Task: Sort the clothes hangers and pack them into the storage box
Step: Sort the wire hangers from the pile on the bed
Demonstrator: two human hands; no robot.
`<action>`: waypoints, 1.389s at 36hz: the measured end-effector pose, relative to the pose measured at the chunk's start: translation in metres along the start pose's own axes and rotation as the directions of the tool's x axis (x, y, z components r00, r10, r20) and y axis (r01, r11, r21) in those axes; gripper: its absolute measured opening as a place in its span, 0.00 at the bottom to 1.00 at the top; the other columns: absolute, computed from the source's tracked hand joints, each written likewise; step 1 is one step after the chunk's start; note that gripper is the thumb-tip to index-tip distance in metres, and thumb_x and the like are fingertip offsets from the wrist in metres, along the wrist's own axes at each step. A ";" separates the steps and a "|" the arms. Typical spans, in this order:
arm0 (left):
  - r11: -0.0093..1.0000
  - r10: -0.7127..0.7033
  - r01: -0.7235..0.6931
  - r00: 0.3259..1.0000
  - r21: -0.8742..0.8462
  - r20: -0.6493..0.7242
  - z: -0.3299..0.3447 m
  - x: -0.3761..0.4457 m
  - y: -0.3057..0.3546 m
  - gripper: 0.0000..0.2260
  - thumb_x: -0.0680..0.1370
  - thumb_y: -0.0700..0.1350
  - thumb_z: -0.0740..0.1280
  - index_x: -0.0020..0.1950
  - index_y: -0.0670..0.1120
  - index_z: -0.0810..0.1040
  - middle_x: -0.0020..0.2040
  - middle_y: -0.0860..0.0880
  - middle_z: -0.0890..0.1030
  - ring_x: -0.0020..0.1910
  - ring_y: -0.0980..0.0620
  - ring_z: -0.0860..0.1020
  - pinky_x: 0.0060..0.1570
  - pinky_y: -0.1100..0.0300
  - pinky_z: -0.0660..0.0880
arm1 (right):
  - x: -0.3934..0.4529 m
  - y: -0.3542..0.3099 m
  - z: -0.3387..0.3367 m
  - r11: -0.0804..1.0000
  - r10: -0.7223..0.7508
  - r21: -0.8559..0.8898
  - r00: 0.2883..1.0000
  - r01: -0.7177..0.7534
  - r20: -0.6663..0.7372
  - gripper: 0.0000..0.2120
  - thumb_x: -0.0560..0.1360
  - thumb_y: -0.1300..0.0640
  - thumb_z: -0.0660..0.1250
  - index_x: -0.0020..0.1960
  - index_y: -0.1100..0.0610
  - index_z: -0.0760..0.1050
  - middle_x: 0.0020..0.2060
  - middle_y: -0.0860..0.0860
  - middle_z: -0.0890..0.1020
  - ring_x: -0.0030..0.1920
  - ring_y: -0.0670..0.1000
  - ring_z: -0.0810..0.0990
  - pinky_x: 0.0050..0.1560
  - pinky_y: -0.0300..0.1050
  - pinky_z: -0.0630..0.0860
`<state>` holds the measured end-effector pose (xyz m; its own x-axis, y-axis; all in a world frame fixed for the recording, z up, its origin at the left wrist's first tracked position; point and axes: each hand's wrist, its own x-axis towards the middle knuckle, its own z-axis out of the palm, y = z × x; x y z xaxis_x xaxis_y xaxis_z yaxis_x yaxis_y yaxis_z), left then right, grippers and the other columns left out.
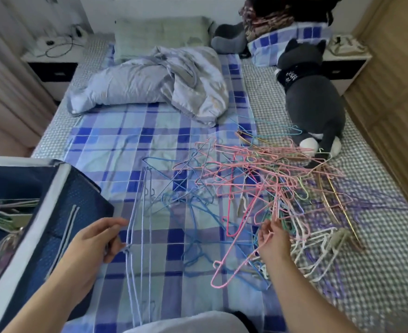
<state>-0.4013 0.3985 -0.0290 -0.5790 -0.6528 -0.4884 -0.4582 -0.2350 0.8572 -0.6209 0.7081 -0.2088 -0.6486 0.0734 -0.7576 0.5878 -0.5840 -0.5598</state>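
Left hand: we see the left hand (94, 239) near the bottom left, with its fingers curled around a small bundle of light blue hangers (139, 236); it pinches them at their lower bars, and the bundle stands almost upright over the sheet.
Right hand: we see the right hand (273, 239) at the near edge of the pile; its fingers are partly bent and reach among pink and green wires. We cannot tell if it really holds one.
Pile: the hanger pile (265, 188) lies tangled on the right half of the bed, mostly pink, with green, white, purple and gold ones mixed in. Some darker blue hangers (193, 207) lie loose between the two hands.
Pink hanger: one pink hanger (231, 265) lies nearest to us, just under the right wrist.
Box: the box (61, 212) is dark blue with a white rim, at the left edge beside the left hand. It is open, and some hangers already lie inside.
Bed: the checked sheet (116, 150) covers the middle; a crumpled quilt (155, 85) lies further back.
Plush cat: a grey plush cat (315, 102) lies on the right, its white feet touching the far edge of the pile.
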 end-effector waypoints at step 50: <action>0.951 0.078 -0.028 0.985 -0.308 0.152 0.058 0.003 0.045 0.11 0.85 0.42 0.60 0.65 0.43 0.76 0.51 0.37 0.86 0.54 0.42 0.85 0.57 0.55 0.77 | -0.169 0.084 0.165 -0.026 0.220 -0.656 0.644 0.754 0.732 0.27 0.73 0.68 0.60 0.70 0.53 0.68 0.62 0.57 0.78 0.56 0.59 0.81 0.51 0.51 0.80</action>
<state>-0.4630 0.4277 -0.0014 -0.7084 -0.5525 -0.4391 -0.2115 -0.4274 0.8790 -0.5417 0.5134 -0.0722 -0.6427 -0.6733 -0.3655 -0.1873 0.6007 -0.7772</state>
